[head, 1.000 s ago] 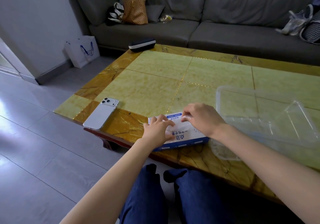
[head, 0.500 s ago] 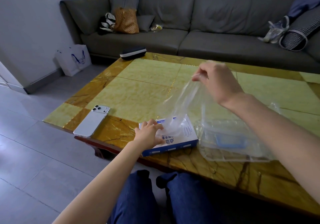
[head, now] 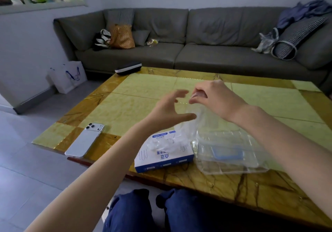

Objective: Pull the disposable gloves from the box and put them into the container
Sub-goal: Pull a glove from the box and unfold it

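A white and blue glove box [head: 162,157] lies at the table's near edge, with crumpled clear gloves sticking out of its top. To its right stands a clear plastic container [head: 231,160] with a blue part inside. My right hand [head: 213,99] is raised above the table and pinches the top of a clear disposable glove [head: 194,124], which hangs down toward the box. My left hand [head: 170,109] is lifted beside it with fingers spread, thumb near the hanging glove, holding nothing.
A white phone [head: 85,140] lies on the table's left near corner. A dark case [head: 128,68] sits at the far edge. The yellow stone table [head: 143,91] stands before a grey sofa [head: 197,52] with bags. A white paper bag [head: 67,75] stands on the floor.
My left hand has let go of the box and risen toward the hanging glove. My right hand holds the pulled glove a little lower and nearer the middle.
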Action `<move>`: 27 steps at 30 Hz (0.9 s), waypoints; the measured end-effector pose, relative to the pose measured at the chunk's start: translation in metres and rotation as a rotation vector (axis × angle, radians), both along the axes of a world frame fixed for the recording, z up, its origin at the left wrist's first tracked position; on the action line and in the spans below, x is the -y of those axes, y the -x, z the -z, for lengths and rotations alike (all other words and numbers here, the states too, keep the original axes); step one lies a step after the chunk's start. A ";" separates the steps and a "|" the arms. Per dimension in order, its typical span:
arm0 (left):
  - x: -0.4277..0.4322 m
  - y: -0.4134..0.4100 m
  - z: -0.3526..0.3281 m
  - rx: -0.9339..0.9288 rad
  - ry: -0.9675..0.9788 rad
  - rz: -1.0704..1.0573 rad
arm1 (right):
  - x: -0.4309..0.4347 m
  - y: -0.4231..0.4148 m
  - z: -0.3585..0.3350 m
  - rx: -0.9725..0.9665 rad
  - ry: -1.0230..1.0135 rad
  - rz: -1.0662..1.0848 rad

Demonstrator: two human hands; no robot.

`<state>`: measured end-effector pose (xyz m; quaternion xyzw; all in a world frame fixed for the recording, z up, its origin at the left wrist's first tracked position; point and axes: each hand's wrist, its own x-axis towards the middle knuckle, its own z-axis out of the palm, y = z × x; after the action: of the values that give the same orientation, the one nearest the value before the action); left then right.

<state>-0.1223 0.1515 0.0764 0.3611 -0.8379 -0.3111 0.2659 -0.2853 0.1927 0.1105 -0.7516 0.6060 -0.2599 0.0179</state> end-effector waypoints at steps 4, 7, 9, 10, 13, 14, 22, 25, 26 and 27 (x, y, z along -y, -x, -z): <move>0.000 0.018 -0.012 -0.076 -0.137 0.147 | -0.006 0.009 -0.010 0.115 0.004 -0.075; 0.007 0.015 -0.009 -0.123 -0.167 0.114 | -0.008 0.030 -0.007 0.368 0.096 0.030; 0.012 0.012 -0.007 -0.193 -0.225 0.064 | -0.012 0.045 0.004 0.578 0.067 0.081; 0.014 0.012 -0.006 -0.249 -0.276 0.041 | -0.016 0.050 0.009 0.682 -0.008 0.055; 0.016 0.014 -0.003 -0.368 -0.439 0.076 | -0.024 0.054 0.037 0.834 -0.351 -0.067; 0.015 0.018 -0.001 -0.395 -0.488 0.101 | -0.025 0.052 0.047 0.856 -0.430 -0.086; 0.015 0.042 0.010 -0.588 -0.690 0.165 | -0.009 0.044 0.069 1.023 -0.534 -0.111; 0.018 0.045 0.016 -0.651 -0.725 0.165 | -0.009 0.056 0.074 1.237 -0.556 -0.102; 0.019 0.046 0.017 -0.654 -0.729 0.157 | -0.009 0.059 0.075 1.300 -0.530 -0.065; 0.020 0.046 0.019 -0.646 -0.730 0.145 | -0.008 0.059 0.076 1.326 -0.498 -0.030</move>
<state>-0.1688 0.1311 0.0573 0.2566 -0.5719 -0.6980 0.3462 -0.3444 0.2005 0.0346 -0.4168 0.4984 -0.5161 0.5582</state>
